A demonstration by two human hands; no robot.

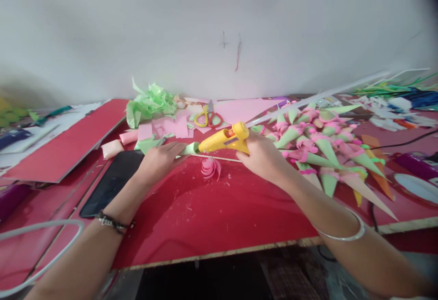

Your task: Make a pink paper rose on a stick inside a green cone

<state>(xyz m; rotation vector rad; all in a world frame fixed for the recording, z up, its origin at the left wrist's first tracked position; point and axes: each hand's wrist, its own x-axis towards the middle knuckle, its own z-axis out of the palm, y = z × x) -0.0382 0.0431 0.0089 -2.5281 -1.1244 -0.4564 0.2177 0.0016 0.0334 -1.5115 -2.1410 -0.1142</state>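
Note:
My right hand (262,156) grips a yellow hot glue gun (222,139) by its handle, a long clear glue stick (308,101) jutting from its back. The gun's nozzle meets the open end of a small light-green paper cone (190,148). Closed around that cone is my left hand (164,156), which hides most of it. Just below the gun, a curled pink paper flower (210,168) lies on the red table (201,218). A thin pale stick (222,158) lies behind the flower, partly covered by the hands.
Many finished-looking pink and green paper cone flowers (321,140) are heaped at right. Red-and-yellow scissors (208,116) lie among pink paper pieces (181,124). Crumpled green paper (150,103) sits at back left, a black phone (112,183) beside my left forearm, a red board (71,142) further left.

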